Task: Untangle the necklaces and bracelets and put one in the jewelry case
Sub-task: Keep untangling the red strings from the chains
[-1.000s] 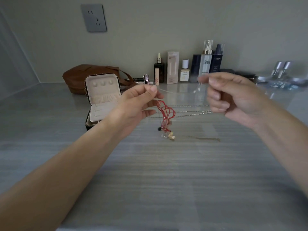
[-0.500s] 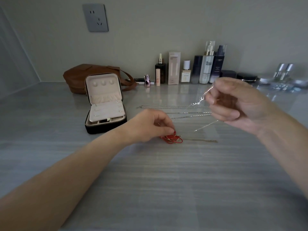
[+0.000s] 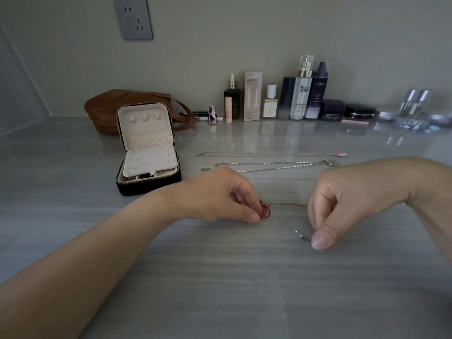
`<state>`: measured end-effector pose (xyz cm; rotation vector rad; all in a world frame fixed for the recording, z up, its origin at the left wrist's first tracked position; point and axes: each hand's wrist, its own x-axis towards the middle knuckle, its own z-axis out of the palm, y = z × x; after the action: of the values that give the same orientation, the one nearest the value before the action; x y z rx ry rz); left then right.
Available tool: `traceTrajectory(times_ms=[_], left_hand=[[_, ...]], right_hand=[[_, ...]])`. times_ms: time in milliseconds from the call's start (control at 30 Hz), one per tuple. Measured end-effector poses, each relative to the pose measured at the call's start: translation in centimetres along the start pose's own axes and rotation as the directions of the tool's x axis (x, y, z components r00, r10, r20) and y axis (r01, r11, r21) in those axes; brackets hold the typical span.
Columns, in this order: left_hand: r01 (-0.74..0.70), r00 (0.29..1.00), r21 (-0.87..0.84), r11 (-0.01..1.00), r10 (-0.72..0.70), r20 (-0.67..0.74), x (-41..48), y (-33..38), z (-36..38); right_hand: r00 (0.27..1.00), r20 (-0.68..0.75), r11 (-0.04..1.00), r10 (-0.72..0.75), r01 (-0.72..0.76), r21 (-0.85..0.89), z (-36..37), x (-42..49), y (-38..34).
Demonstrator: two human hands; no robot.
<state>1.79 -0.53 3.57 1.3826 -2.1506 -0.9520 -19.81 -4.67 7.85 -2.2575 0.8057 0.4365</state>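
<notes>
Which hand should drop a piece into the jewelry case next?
Left, probably. The left hand pinches the red cord bracelet and sits nearer the open jewelry case; the right hand holds a thin silver chain farther away.

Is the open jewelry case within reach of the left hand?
Probably yes: the case stands open just beyond the left hand, bare table between them, though it pinches the red cord.

Open countertop [image 3: 220, 289] up front; silver chains [image 3: 269, 154] and jewelry case [image 3: 149, 185] block farther back.
</notes>
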Motion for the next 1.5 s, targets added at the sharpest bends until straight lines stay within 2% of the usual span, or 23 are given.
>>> traceTrajectory(times_ms=[133,233,333,400,533,667,800,933,1000,1100,1167,1267,1333,1400,1500], left_hand=[[0.031,0.996,0.057,0.998,-0.036,0.082,-0.1,-0.1,-0.4],[0.029,0.996,0.101,0.994,-0.036,0.075,-0.1,-0.2,-0.3],[0.026,0.999,0.13,0.991,-0.031,0.034,0.0,-0.3,-0.2],[0.024,0.999,0.148,0.989,-0.028,0.019,0.2,-0.4,-0.3],[0.03,1.0,0.111,0.993,-0.031,0.007,0.2,-0.5,-0.4],[0.043,0.998,-0.025,0.999,-0.043,-0.04,0.2,-0.7,-0.8],[0.08,0.99,-0.095,0.992,-0.09,-0.11,0.2,-0.9,-1.4],[0.137,0.97,-0.137,0.981,-0.161,-0.185,0.3,-0.9,-1.5],[0.167,0.958,-0.149,0.975,-0.196,-0.21,0.4,-1.0,-1.6],[0.2,0.937,-0.144,0.969,-0.232,-0.262,0.5,-1.0,-1.6],[0.185,0.906,-0.134,0.973,-0.222,-0.359,0.7,-1.0,-1.4],[0.142,0.852,-0.174,0.974,-0.21,-0.479,1.0,-1.0,-1.3],[0.143,0.824,-0.187,0.972,-0.222,-0.522,1.2,-1.1,-1.4],[0.184,0.797,-0.142,0.973,-0.233,-0.558,1.3,-1.3,-1.5],[0.25,0.779,0.054,0.967,-0.168,-0.604,1.2,-1.7,-1.0]], right_hand=[[0.996,-0.041,0.994,0.08,-0.083,-0.067,-0.1,-0.3,0.0],[0.976,-0.162,0.983,0.142,-0.159,-0.094,-0.2,-0.2,0.2],[0.936,-0.336,0.985,0.101,-0.141,-0.096,0.5,1.4,0.1],[0.914,-0.4,0.989,0.061,-0.11,-0.1,1.2,2.8,-0.2],[0.897,-0.442,0.984,0.022,-0.098,-0.15,2.1,4.0,-1.0],[0.915,-0.403,0.971,0.017,-0.111,-0.211,2.3,3.6,-1.2],[0.931,-0.365,0.994,0.013,-0.051,-0.096,1.6,2.3,-1.0],[0.929,-0.369,0.993,-0.036,0.073,0.088,1.0,1.3,-0.9],[0.922,-0.38,0.966,-0.069,0.156,0.205,0.9,1.3,-1.0],[0.872,-0.483,0.87,-0.079,0.296,0.393,0.7,1.4,-0.9],[0.85,-0.526,0.848,-0.024,0.296,0.439,0.5,1.6,-0.9],[0.835,-0.547,0.973,0.049,0.085,0.216,0.8,2.1,-0.8],[0.836,-0.544,0.997,0.067,-0.043,0.057,1.0,2.7,-0.6],[0.82,-0.567,0.997,0.074,-0.071,0.028,1.0,2.9,-0.5],[0.766,-0.642,0.993,0.04,0.038,0.108,0.9,2.9,-0.4]])
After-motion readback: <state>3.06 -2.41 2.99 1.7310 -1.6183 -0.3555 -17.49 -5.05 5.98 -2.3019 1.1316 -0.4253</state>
